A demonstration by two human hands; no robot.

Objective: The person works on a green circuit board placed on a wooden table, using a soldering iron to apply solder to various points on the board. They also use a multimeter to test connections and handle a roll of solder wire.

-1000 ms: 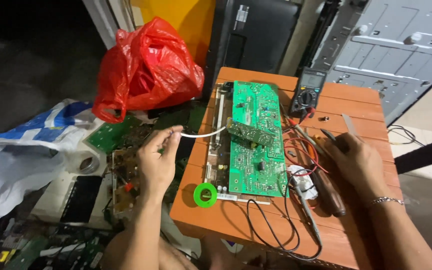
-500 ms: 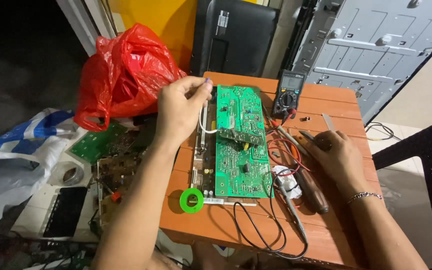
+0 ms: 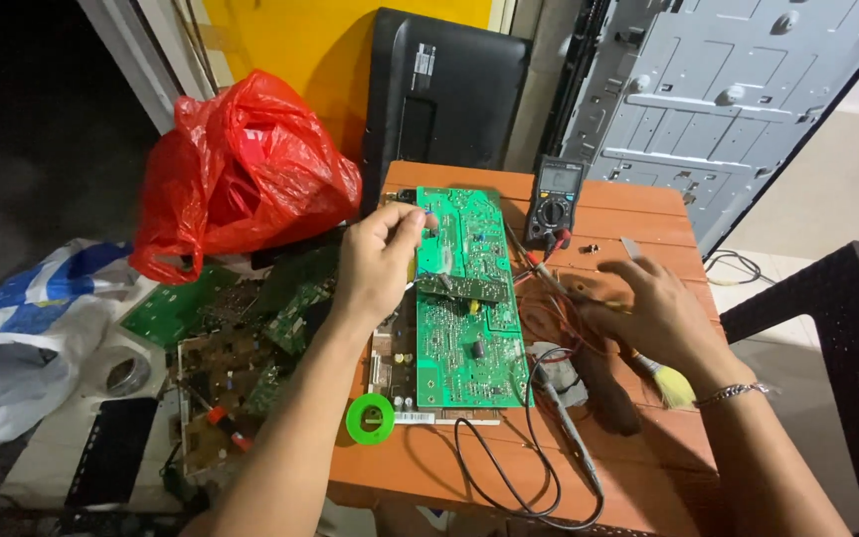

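— Where are your hands right now?

— Your left hand (image 3: 378, 261) is pinched together at the upper left edge of the green circuit board (image 3: 469, 298), which lies flat mid-tabletop (image 3: 648, 467). What the fingertips grip, I cannot tell. Your right hand (image 3: 653, 313) rests curled at 3 o'clock of the board, over a brush (image 3: 670, 383); whether it clamps it, I cannot tell.

— What's around?

— A multimeter (image 3: 556, 204) at 1 o'clock, a green tape roll (image 3: 370, 418) at 7 o'clock, a red bag (image 3: 241, 174) at 10 o'clock.

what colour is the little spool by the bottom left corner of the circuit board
Bright green spool, with a dark hole in the middle; the head view shows it.
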